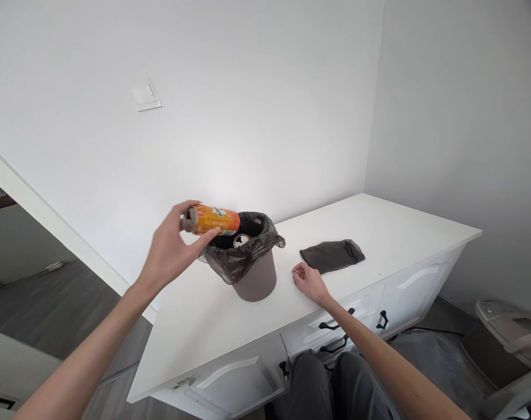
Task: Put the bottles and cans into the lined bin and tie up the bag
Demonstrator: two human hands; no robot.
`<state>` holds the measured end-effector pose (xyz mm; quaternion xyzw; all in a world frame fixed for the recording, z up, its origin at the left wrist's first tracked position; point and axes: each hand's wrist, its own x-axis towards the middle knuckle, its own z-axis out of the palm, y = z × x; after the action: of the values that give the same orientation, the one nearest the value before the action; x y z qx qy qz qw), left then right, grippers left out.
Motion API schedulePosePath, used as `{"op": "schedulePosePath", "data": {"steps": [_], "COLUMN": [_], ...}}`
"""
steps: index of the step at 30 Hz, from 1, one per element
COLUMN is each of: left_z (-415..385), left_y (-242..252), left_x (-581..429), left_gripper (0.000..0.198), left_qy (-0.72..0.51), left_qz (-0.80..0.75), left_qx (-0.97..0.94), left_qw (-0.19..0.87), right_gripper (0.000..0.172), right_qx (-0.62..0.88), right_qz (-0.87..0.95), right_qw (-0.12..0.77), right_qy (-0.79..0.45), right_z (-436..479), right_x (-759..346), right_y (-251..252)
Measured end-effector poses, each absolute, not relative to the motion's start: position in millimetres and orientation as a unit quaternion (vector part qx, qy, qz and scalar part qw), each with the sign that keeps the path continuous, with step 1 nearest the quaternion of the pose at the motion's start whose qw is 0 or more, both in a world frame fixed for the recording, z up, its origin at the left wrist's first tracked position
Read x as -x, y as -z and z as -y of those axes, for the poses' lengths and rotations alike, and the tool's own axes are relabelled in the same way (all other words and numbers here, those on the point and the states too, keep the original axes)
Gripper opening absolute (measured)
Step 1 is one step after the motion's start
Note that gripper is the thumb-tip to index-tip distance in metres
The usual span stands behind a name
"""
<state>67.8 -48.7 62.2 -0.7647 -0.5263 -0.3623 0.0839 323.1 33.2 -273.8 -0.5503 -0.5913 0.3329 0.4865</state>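
My left hand (171, 245) grips an orange drink can (215, 219), tilted on its side with its opened top toward the left. The can is over the mouth of a small grey-brown trash bin (256, 280) lined with a dark plastic bag (234, 262), its edge folded over the rim. Inside the bin shows the silver top of another can (241, 240). My right hand (309, 281) rests low over the white top with fingers curled; whether anything is in them is hidden. Beside it lies a flat, folded dark plastic bag (334, 255).
The bin stands on a white cabinet top (405, 233) against the wall, with black handles (336, 325) on its front. A light switch (146, 97) is on the wall. At the right, a beige and grey container (505, 338) stands on the floor.
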Motion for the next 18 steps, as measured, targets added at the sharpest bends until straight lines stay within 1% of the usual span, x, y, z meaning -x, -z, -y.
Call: {"op": "schedulePosePath", "data": {"steps": [3,8,13,16,18], "left_z": [12.8,-37.8,-39.5,-35.2,-37.5], "left_y": [-51.8,-37.3,-34.8,-32.3,-29.5], "left_x": [-80.0,-73.6,-69.3,-71.0,-71.2], "left_gripper": [0.063,0.059,0.051,0.049,0.051], "left_qy": [0.296,0.224,0.141,0.131,0.139], "left_qz": [0.508,0.531,0.567,0.571,0.561], "left_qx": [0.806,0.807,0.801,0.801,0.810], "left_qw": [0.065,0.129,0.128,0.121,0.098], "right_gripper": [0.013,0.013,0.010,0.010,0.010], "right_qx": [0.551,0.550,0.552,0.554,0.555], "right_qz": [0.592,0.593,0.590,0.587,0.585], "right_qw": [0.487,0.487,0.483,0.481,0.480], "right_qy": [-0.331,-0.329,-0.337,-0.342,-0.344], "right_z": [-36.2,-38.7,-35.9,-34.1,-33.4], "right_x": [-324.0,-324.8,-323.9,-323.6,-323.7], "right_y": [275.9,273.8,264.4,261.1,259.9]}}
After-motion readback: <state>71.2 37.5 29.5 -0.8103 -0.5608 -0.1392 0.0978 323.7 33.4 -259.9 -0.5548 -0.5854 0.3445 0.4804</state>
